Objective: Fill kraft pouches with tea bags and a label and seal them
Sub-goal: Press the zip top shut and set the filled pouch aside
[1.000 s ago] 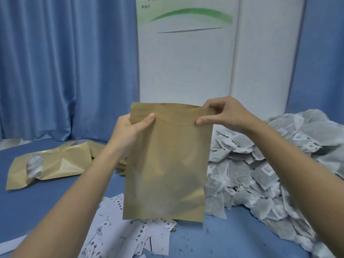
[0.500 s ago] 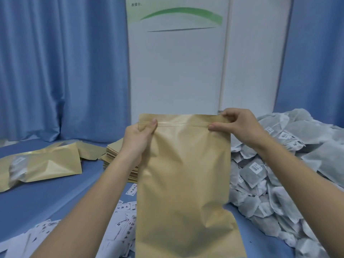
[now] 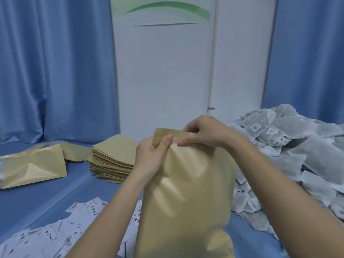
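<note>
Kraft pouch (image 3: 188,192) stands upright between the person's forearms, its long axis vertical and its mouth edge uppermost, just below both hands. To the left of the left hand (image 3: 150,157) lies a stack of flat empty pouches (image 3: 113,157) on the blue table (image 3: 42,200), and farther left a filled pouch (image 3: 33,170) lies on its side. Below the left forearm, printed white labels (image 3: 55,231) are scattered loose over the table. To the right of the right hand (image 3: 204,133) a large heap of grey tea bags (image 3: 290,151) rises, its near edge hidden behind the pouch and the right forearm. Blue curtains (image 3: 55,67) and a white panel with a green arc (image 3: 167,75) stand behind.

The pouch is plain tan, glossy, creased with soft highlights, and bulges in its lower half. Its top strip is flat.

The left hand pinches the top strip near its left corner, thumb on the near face. The right hand pinches the strip just beside it, fingers curled over the far side, thumb along the front.
</note>
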`<state>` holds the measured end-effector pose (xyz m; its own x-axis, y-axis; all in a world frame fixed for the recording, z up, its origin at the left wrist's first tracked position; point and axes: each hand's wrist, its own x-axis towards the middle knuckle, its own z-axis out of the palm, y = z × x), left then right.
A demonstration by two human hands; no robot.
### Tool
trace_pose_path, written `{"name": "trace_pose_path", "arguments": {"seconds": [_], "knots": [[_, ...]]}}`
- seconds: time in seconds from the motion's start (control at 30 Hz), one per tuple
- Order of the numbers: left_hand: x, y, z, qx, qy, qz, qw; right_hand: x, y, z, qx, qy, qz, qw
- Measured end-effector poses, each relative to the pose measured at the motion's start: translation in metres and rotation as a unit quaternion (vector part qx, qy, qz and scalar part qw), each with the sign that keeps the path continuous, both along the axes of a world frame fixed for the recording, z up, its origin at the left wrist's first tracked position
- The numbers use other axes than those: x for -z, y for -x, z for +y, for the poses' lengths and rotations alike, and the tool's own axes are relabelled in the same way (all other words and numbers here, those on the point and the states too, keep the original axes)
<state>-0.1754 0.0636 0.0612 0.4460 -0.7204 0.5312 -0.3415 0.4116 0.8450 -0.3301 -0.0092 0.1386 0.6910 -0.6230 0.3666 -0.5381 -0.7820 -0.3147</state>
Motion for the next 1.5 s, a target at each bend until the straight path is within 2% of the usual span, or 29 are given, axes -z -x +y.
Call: {"name": "trace_pose_path", "arguments": {"seconds": [0.23, 0.47, 0.57, 0.67, 0.8, 1.0, 1.13, 1.37, 1.5], "knots": [[0.001, 0.000, -0.002, 0.009, 0.025, 0.051, 0.998, 0.005, -0.003, -0.003, -0.025, 0.037, -0.015, 0.999], [0.003, 0.004, -0.003, -0.052, 0.023, -0.021, 0.998, -0.009, -0.006, 0.005, -0.016, -0.006, 0.013, 1.000], [0.004, 0.005, -0.002, -0.053, 0.030, -0.036, 0.997, -0.009, -0.009, 0.007, -0.006, 0.007, 0.022, 1.000], [0.004, 0.004, -0.001, -0.064, 0.032, -0.034, 0.997, -0.004, -0.010, 0.011, -0.010, 0.052, 0.016, 0.998], [0.004, 0.007, -0.001, -0.064, 0.029, -0.036, 0.997, -0.009, -0.011, 0.013, -0.024, 0.037, 0.028, 0.999], [0.004, 0.012, 0.003, -0.063, 0.056, -0.035, 0.996, -0.006, -0.011, 0.012, -0.050, 0.054, -0.020, 0.997], [0.005, 0.004, 0.007, -0.080, 0.080, -0.045, 0.993, -0.011, 0.008, 0.005, -0.038, 0.030, 0.020, 0.999], [0.007, 0.003, 0.006, -0.073, 0.094, -0.048, 0.992, -0.011, 0.025, -0.003, -0.046, 0.057, 0.040, 0.997], [0.008, 0.003, 0.004, -0.075, 0.092, -0.050, 0.992, -0.006, 0.027, -0.006, -0.039, 0.114, 0.064, 0.991]]}}
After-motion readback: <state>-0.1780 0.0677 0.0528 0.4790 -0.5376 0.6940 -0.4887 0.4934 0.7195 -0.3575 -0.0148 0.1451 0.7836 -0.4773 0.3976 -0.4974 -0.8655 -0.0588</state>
